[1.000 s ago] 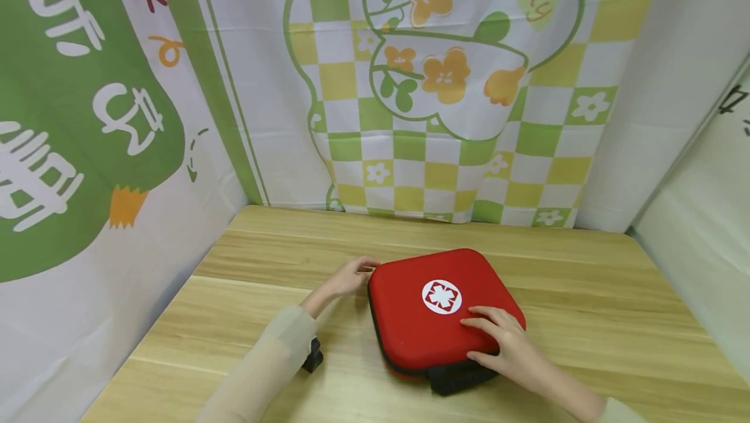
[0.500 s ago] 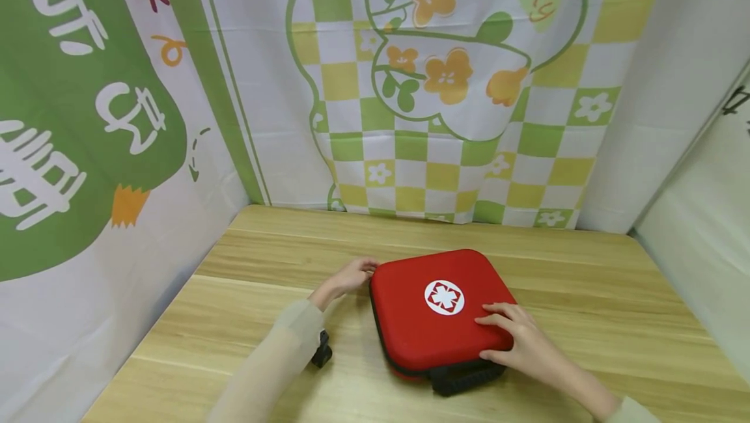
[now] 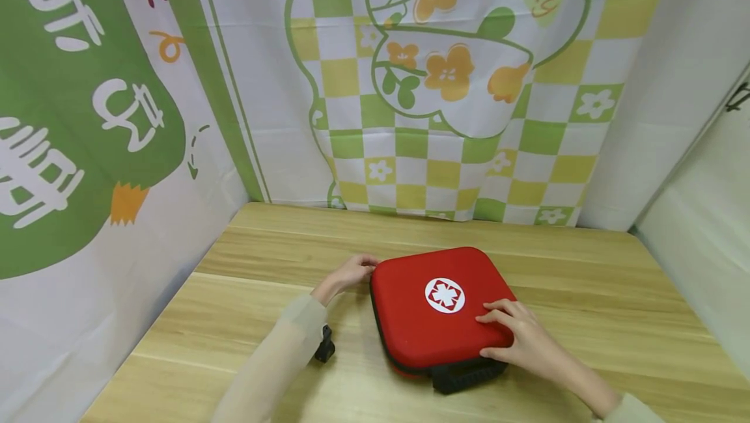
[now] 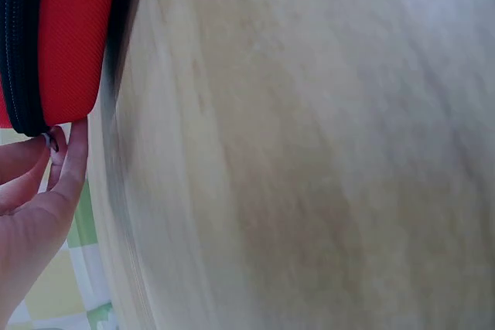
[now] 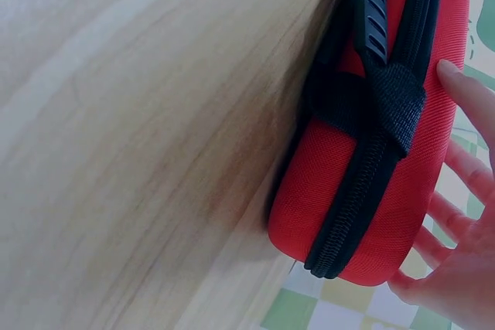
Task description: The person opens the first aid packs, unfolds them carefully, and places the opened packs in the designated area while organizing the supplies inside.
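Head view: red case [image 3: 439, 328] flat on wooden table [image 3: 222, 319]

Far left: white cloth [image 3: 164, 215] hangs as a side wall, printed with a large green patch carrying white characters. Next, a pale left sleeve [image 3: 275, 358] crosses the table; a small black gadget [image 3: 325, 346] shows at its inner edge, near the wrist.

Left hand [image 3: 350, 271] sits at the far-left corner of the case. Left wrist view: thumb and a finger meet at the end of the black zip [image 4: 25, 52] and pinch what looks like the zip pull [image 4: 51, 142], mostly covered by the fingertips. Another fingertip lies against the red shell just beside it.

Case: right of the table's middle, lid down, set at a slight angle, between the two hands. Round white badge [image 3: 444, 295] with a red emblem on the lid. Black handle [image 3: 469, 377] on the near side, attached by black straps as seen from the right wrist.

Behind the case: checked cloth [image 3: 430, 176] in green, yellow and white, with orange flowers higher up.

Right hand [image 3: 523, 340] rests over the near-right corner of the case, fingers spread; thumb touches the lid near its front edge, above the zip. Pale right sleeve [image 3: 633, 411] enters at the lower edge. Far right: a second pale side cloth [image 3: 703, 215].
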Demonstrator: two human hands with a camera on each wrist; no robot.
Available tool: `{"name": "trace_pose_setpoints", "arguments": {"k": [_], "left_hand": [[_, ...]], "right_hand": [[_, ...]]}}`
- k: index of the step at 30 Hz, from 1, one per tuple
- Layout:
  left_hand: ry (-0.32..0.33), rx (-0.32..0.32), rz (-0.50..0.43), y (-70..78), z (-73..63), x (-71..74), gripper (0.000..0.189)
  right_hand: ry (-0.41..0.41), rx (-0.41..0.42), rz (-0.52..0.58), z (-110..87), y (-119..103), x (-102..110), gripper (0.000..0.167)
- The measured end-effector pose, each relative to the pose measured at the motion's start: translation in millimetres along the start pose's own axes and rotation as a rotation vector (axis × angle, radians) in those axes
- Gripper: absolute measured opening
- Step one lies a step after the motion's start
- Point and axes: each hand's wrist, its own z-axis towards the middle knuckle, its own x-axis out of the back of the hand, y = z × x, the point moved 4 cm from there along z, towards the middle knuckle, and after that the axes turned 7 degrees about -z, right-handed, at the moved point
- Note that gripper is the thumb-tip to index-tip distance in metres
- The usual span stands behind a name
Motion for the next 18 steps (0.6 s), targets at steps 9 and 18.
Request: {"name": "trace_pose_setpoints", "arguments": {"k": [9, 18], "left_hand": [[0.169, 0.082, 0.086, 57.8, -32.6, -16.5, 0.021], [0.150, -0.098, 0.242, 72.3, -45.1, -16.9, 0.018]], "right_hand": [[-0.009, -0.004, -0.010, -0.2, -1, -1, 0.044], [-0.016, -0.009, -0.081, -1.3, -2, -5, 0.046]]}}
